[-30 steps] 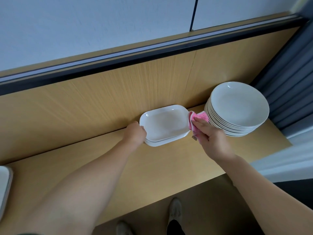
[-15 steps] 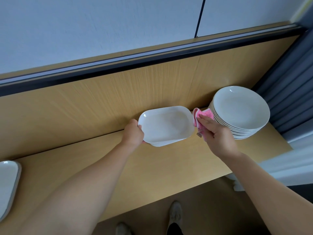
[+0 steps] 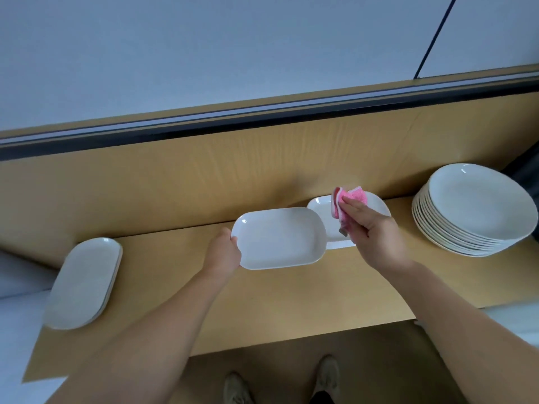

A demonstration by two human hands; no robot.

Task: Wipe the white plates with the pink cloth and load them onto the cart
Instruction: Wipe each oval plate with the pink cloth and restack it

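Observation:
My left hand (image 3: pixel 223 251) grips the left end of a white rectangular plate (image 3: pixel 280 238) and holds it lifted above the wooden shelf (image 3: pixel 262 304). A second rectangular plate (image 3: pixel 323 208) lies on the shelf behind it, partly covered. My right hand (image 3: pixel 373 234) holds the folded pink cloth (image 3: pixel 347 204) just right of the lifted plate, over the plate that lies on the shelf.
A tall stack of round white plates (image 3: pixel 475 211) stands at the shelf's right end. Oval white plates (image 3: pixel 84 282) lie stacked at the left end. A wooden back panel (image 3: pixel 204 176) rises behind the shelf. My feet (image 3: pixel 326 377) show on the floor below its front edge.
My left hand has lifted the top rectangular plate off the one beneath and carried it left and nearer. The right hand with the cloth stayed close to its right end. The view swung left.

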